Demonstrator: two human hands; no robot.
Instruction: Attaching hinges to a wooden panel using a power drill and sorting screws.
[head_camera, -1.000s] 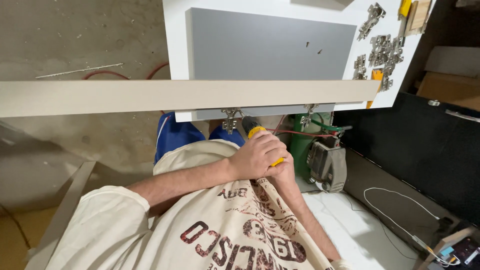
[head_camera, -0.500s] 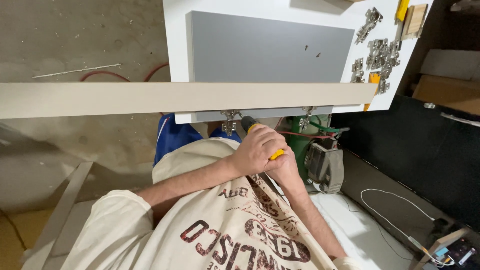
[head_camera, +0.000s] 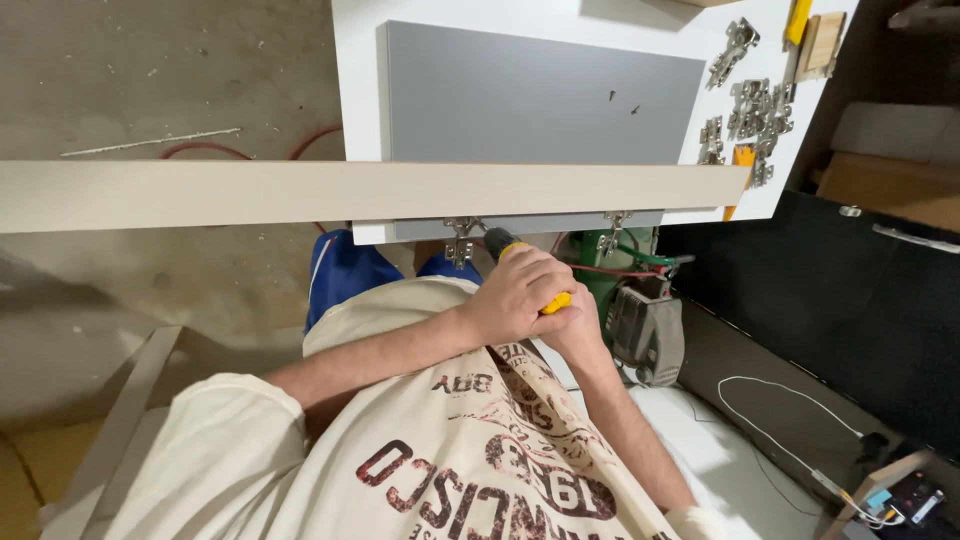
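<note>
Both hands are clamped together on a yellow-and-black plastic-handled screwdriver (head_camera: 520, 262): the left hand (head_camera: 515, 295) wraps over it, the right hand (head_camera: 578, 325) at its 4 o'clock. The tip points toward 11 o'clock at a small metal hinge (head_camera: 461, 240) beneath the smooth grey rectangular panel (head_camera: 530, 95) on the white worktop (head_camera: 360, 60).

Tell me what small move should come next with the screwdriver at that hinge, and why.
Probably steady the tip in the hinge screw and turn. Both hands, left hand over right hand, already wrap the yellow-handled screwdriver, whose tip points at that hinge on the grey panel edge; whether it is seated cannot be seen.
</note>
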